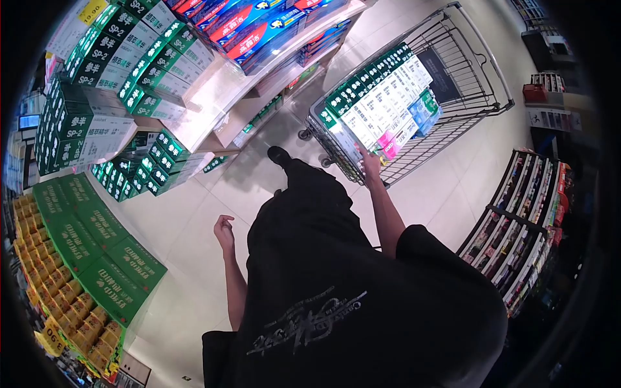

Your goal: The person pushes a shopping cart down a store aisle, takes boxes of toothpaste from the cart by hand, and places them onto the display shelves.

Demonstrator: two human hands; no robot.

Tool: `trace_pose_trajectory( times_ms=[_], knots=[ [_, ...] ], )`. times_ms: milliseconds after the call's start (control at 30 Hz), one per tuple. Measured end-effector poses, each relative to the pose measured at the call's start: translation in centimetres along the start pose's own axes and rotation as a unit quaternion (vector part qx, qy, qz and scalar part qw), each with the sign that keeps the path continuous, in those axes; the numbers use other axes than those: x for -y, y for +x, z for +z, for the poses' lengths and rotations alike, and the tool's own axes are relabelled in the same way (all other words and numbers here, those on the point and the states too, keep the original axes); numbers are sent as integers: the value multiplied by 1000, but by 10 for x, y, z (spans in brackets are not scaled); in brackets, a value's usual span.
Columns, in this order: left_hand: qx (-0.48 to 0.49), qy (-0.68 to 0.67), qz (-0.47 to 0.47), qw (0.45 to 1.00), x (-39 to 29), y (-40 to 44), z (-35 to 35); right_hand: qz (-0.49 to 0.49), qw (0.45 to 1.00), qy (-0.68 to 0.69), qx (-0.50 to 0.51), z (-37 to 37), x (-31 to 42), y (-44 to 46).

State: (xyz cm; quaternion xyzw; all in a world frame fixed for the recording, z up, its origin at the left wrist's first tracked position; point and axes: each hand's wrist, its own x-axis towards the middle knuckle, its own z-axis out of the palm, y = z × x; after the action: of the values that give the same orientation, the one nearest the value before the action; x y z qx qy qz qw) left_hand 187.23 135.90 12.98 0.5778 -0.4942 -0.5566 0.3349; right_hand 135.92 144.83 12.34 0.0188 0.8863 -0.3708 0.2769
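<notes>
My right hand [370, 166] is at the near edge of a metal shopping cart [453, 139], its fingers closed over the rim as far as I can see. Inside the cart lie rows of green and white toothpaste boxes [381, 97]. A pink package [389, 143] and a blue package [424, 113] lie beside them, close to that hand. My left hand [224, 233] hangs over the floor with loosely bent fingers and holds nothing.
Shelves [213, 97] at the upper left bear stacked green SP-2 boxes [84, 123] and red-blue toothpaste boxes [252, 32]. A green-sided display [97, 239] with yellow packs stands at left. A product rack [511, 226] is on the right. Pale floor tiles [187, 246] lie between.
</notes>
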Motion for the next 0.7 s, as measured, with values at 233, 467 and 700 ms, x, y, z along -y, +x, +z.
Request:
trace_pose_trajectory(
  times_ms=[233, 467, 700],
  knots=[
    [4, 39, -58, 998, 6, 21, 3, 60, 951, 170, 251, 7, 18, -12],
    [23, 44, -96, 994, 15, 20, 11, 8, 971, 62, 231, -10, 27, -18],
    [57, 32, -75, 995, -21, 57, 30, 6, 976, 18, 219, -47, 56, -25]
  ],
)
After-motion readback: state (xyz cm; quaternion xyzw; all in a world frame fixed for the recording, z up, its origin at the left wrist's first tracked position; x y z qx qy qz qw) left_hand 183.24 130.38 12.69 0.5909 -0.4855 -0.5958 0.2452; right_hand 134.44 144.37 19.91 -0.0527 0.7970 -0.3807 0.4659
